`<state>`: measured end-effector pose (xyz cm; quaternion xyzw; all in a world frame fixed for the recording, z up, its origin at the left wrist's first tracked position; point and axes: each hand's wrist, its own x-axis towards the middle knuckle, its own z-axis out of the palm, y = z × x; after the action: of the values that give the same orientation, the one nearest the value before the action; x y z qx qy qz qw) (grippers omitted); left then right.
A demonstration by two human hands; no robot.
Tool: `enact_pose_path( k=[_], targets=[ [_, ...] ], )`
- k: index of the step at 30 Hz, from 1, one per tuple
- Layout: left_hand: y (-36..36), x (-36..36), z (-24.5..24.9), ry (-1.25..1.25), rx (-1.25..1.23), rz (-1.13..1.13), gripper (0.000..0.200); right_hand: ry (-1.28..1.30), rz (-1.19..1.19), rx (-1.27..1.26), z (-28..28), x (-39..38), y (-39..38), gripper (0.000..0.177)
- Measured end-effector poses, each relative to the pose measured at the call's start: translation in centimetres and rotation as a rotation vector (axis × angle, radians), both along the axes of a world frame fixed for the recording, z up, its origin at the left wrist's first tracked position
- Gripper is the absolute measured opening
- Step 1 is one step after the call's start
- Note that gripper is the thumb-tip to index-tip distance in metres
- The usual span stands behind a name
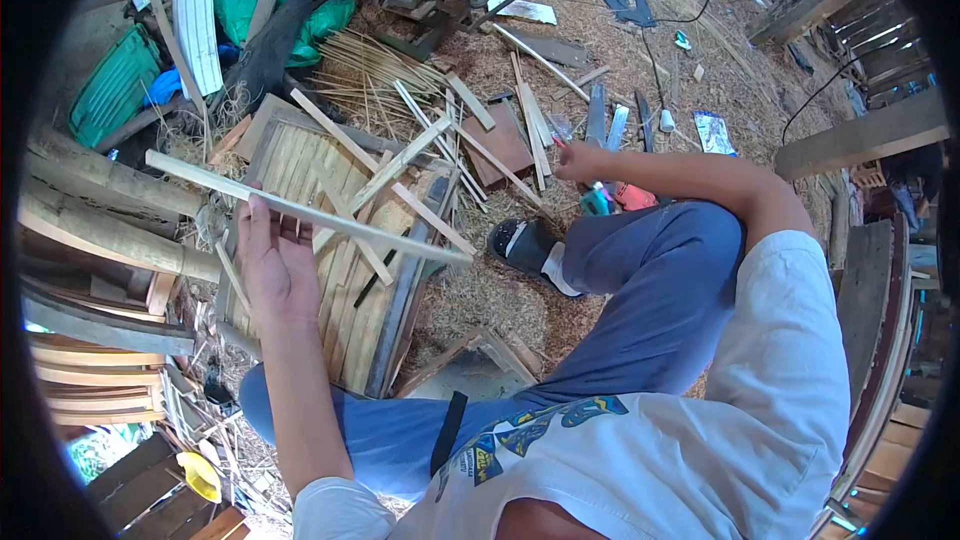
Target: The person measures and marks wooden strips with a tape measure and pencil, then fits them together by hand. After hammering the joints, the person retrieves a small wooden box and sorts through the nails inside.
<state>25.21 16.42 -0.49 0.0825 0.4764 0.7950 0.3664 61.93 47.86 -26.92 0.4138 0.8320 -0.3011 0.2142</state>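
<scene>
The left grip (277, 265) is closed around a pale wood strip (350, 225), fingers curled over it nearer its left end, and the strip is raised above a slatted panel (362, 340), sloping down toward its right end. The right grip (580, 162), on the outstretched arm, has its fingers bent beside a small red tip; whether it grasps this, I cannot tell. Just below that wrist are a teal tool (597, 202) and a red object (635, 197), partly hidden by the arm and knee. Loose sticks (385, 180) lie crossed over the panel, along with a black rod (378, 276). Between panel and right grip is a brown board (500, 145); a dark shoe (525, 245) stands on the shaving-covered floor (480, 305) below it. Beyond the right grip lie a grey blade (596, 117), a white cup (666, 121) and a foil packet (713, 133). Farther off are a bundle of canes (375, 68) and a green sheet (243, 10); at lower left, a yellow helmet (200, 477).
</scene>
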Motion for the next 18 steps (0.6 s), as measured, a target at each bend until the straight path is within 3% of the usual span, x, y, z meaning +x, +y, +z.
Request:
enact_pose_path(
  k=[4,6,9,11,12,13,16,18],
  targets=[
    [0.3,0.1,-1.1,0.036,0.025,0.008,0.018,0.689,-0.069,0.054,12.5,-8.3,-1.3,0.044],
    [0.6,0.9,-1.1,0.059,0.026,0.023,0.019,0.929,-0.041,-0.264,18.8,-10.6,-3.5,0.040],
    [0.9,1.0,-1.9,0.093,0.050,-0.004,0.019,0.993,0.377,-0.230,22.9,-11.9,-5.6,0.038],
    [1.0,1.3,-2.2,0.103,0.035,-0.037,0.022,0.801,0.435,-0.182,24.6,-11.5,-6.5,0.035],
    [1.2,1.9,-2.0,0.106,0.011,-0.052,0.026,0.706,0.463,-0.158,24.9,-11.5,-6.5,0.033],
    [1.4,2.5,-1.7,0.110,-0.015,-0.069,0.029,0.798,0.525,-0.077,22.5,-11.7,-5.3,0.032],
    [2.2,5.1,0.8,0.207,-0.188,-0.092,0.037,0.967,0.147,-0.107,17.0,-9.2,-1.5,0.031],
    [1.9,5.0,1.1,0.265,-0.226,-0.131,0.041,0.860,-0.247,-0.084,12.7,-6.3,1.3,0.031]
  ],
)
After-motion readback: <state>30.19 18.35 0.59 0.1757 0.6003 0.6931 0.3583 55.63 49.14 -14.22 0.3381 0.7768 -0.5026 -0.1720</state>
